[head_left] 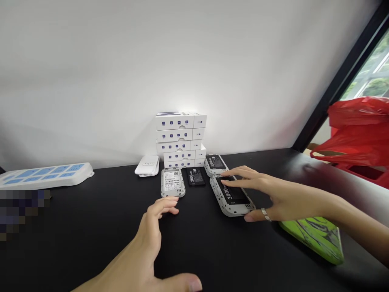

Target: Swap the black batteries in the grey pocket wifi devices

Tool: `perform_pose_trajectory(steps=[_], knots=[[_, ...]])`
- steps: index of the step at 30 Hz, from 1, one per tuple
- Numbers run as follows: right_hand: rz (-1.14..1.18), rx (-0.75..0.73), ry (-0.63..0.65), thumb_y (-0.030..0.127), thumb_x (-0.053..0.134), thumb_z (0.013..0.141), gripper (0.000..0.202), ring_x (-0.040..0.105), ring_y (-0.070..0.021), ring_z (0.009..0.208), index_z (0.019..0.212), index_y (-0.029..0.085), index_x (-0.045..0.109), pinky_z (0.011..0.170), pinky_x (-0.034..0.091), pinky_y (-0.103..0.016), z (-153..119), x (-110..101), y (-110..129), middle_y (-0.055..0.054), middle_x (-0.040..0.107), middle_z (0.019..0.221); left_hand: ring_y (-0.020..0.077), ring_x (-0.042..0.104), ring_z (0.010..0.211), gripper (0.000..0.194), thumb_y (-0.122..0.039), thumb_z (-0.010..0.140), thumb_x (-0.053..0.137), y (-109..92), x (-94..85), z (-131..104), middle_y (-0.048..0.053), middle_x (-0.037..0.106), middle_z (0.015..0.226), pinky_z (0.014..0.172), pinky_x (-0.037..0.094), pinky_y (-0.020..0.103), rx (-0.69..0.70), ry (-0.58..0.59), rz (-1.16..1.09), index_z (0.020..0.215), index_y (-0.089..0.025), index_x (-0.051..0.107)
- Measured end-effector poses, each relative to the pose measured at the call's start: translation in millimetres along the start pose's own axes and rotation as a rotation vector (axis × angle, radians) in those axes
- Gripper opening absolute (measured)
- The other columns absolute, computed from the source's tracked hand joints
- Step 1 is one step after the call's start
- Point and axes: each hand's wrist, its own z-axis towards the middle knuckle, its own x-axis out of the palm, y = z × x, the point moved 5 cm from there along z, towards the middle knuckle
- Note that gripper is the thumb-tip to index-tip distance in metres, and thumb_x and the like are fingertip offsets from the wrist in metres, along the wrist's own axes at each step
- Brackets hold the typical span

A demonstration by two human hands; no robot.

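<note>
My right hand (264,192) spans the top unit of a stack of white pocket devices (234,207), fingertips over its far end and thumb at its near edge. A black battery marked 3000 lies face up in that top unit. My left hand (148,239) is open and holds nothing, thumb apart from its bent fingers. Just beyond its fingertips lies a backless white device (173,182) with a printed label and no battery in its bay. A loose black battery (196,177) lies beside it. Behind my right fingers is another device with a battery (215,163).
Several white boxes (175,135) are piled against the wall. Left of them sits a stack of white covers (147,166). A white power strip (57,174) lies at far left, a green patterned object (316,237) under my right forearm, and a red plastic bag (361,129) at right.
</note>
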Motion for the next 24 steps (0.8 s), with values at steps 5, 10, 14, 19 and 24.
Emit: perform_pose_trajectory(steps=[5, 10, 14, 19, 24], knots=[[-0.020, 0.016, 0.003, 0.056, 0.065, 0.082, 0.074, 0.021, -0.0322, 0.145, 0.148, 0.035, 0.036, 0.118, 0.023, -0.053, 0.4, -1.8, -1.4, -0.002, 0.025, 0.158, 0.0369, 0.036, 0.135, 0.065, -0.049, 0.083, 0.066, -8.2, -26.5, 24.5, 0.003, 0.028, 0.149, 0.108, 0.031, 0.068, -0.047, -0.057, 0.241, 0.131, -0.044, 0.024], [0.013, -0.019, -0.053, 0.056, 0.072, 0.076, 0.078, 0.029, -0.0317, 0.142, 0.145, 0.037, 0.041, 0.115, 0.031, -0.050, -2.4, -7.2, 2.9, -0.003, 0.030, 0.155, 0.0424, 0.031, 0.139, 0.089, -0.055, 0.065, 0.080, 3.9, -55.7, 74.7, 0.011, 0.030, 0.151, 0.108, 0.034, 0.065, -0.040, 0.001, 0.333, 0.134, -0.032, 0.030], [-0.021, -0.069, -0.180, 0.055, 0.067, 0.081, 0.062, 0.038, -0.0304, 0.135, 0.135, 0.030, 0.053, 0.111, 0.034, -0.049, 6.6, -12.0, 14.7, -0.007, 0.045, 0.145, 0.0381, 0.037, 0.137, 0.095, -0.054, 0.064, 0.080, 18.4, -64.0, 93.1, 0.013, 0.039, 0.146, 0.109, 0.034, 0.060, -0.036, 0.022, 0.278, 0.137, -0.030, 0.024], [-0.170, -0.152, -0.179, 0.051, 0.059, 0.088, 0.048, 0.042, -0.0311, 0.129, 0.127, 0.022, 0.058, 0.107, 0.029, -0.052, 40.7, -10.5, 34.9, -0.010, 0.056, 0.133, 0.0387, 0.034, 0.135, 0.095, -0.053, 0.060, 0.084, 14.0, -56.1, 78.3, 0.012, 0.036, 0.140, 0.108, 0.034, 0.061, -0.028, 0.052, 0.267, 0.134, -0.030, 0.028], [-0.272, -0.063, -0.025, 0.049, 0.058, 0.087, 0.057, 0.044, -0.0349, 0.124, 0.135, 0.019, 0.052, 0.106, 0.027, -0.052, 85.8, -8.9, 35.1, -0.012, 0.052, 0.139, 0.0403, 0.032, 0.136, 0.103, -0.055, 0.058, 0.085, 3.4, -36.6, 51.3, 0.011, 0.031, 0.144, 0.108, 0.035, 0.062, -0.017, 0.118, 0.229, 0.137, -0.034, 0.023]])
